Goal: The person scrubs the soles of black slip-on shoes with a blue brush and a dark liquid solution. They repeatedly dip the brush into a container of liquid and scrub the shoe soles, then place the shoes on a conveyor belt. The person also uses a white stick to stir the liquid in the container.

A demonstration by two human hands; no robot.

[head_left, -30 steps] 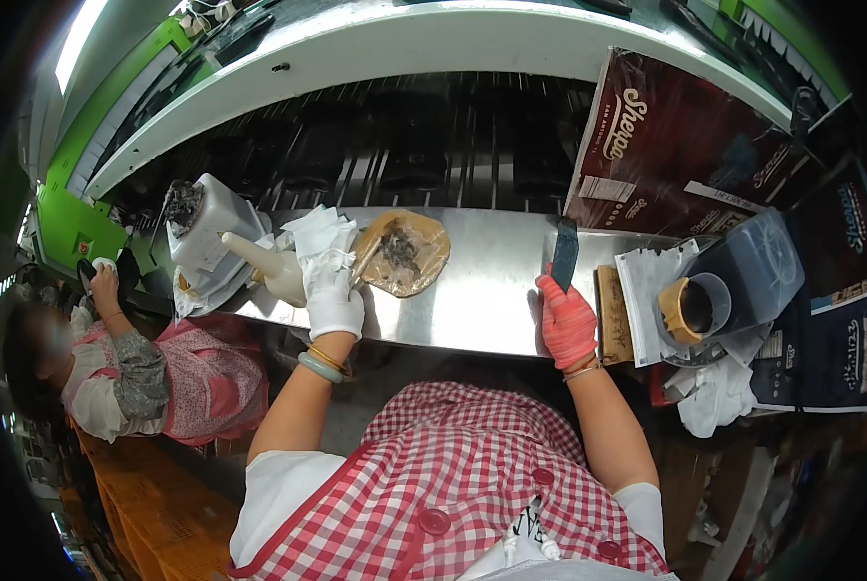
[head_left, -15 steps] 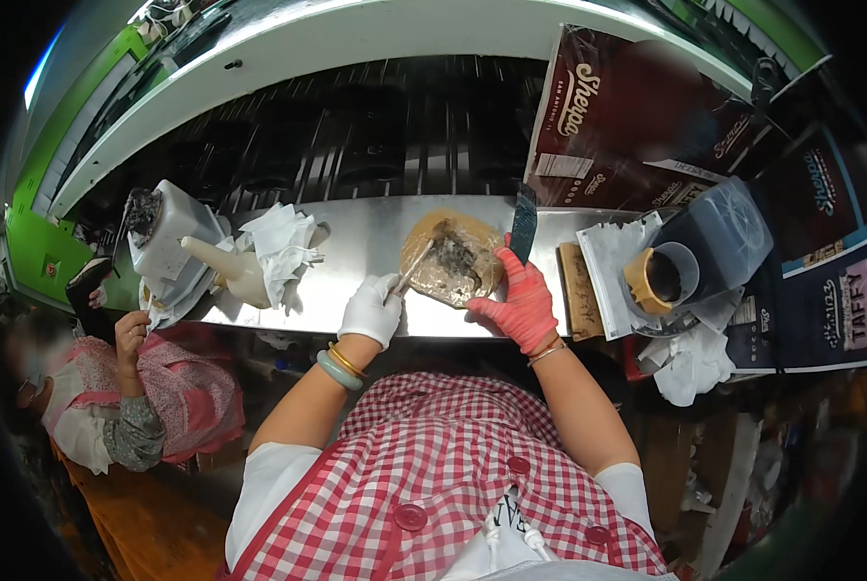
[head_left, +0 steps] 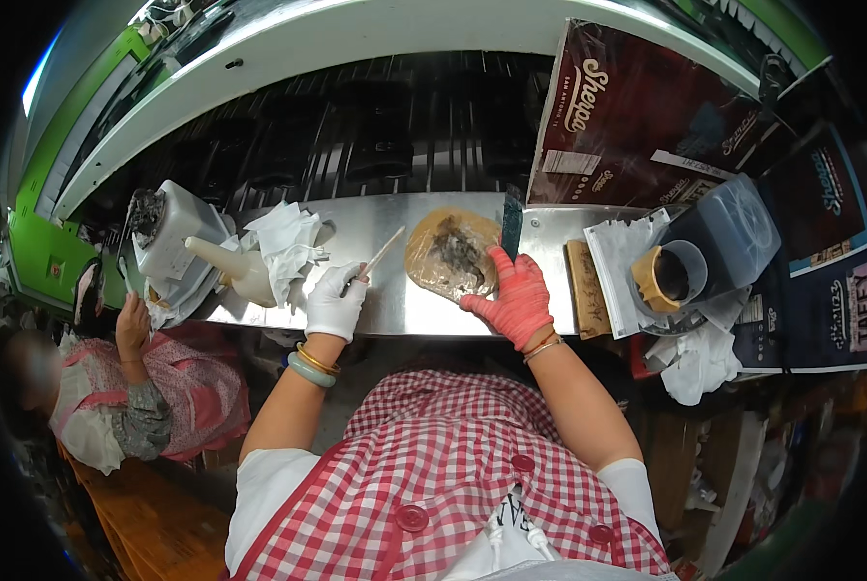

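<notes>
My left hand (head_left: 336, 302), in a white glove, is closed around a thin pale stick (head_left: 385, 250), perhaps a small brush, pointing up and right over the metal bench. Right of its tip lies a round brown pad (head_left: 426, 254) under wrinkled clear plastic, with a dark smear in its middle. My right hand (head_left: 513, 302), in a red glove, is at the pad's right edge, its thumb by the lower rim. A narrow dark teal strip (head_left: 513, 221) rises from its fingers, apparently held; the grip itself is hidden.
On the left are a white squeeze bottle (head_left: 249, 279), crumpled tissue (head_left: 286, 242) and a pale container (head_left: 177, 232). A co-worker (head_left: 177, 387) sits there. To the right are a brown block (head_left: 588, 290), a cup (head_left: 676, 271) and a clear jug (head_left: 729, 232). Black rollers (head_left: 375, 126) run behind.
My left hand has drawn back left, taking the stick off the pad. My right hand and the dark strip have shifted slightly left. The co-worker's raised hand has moved a little.
</notes>
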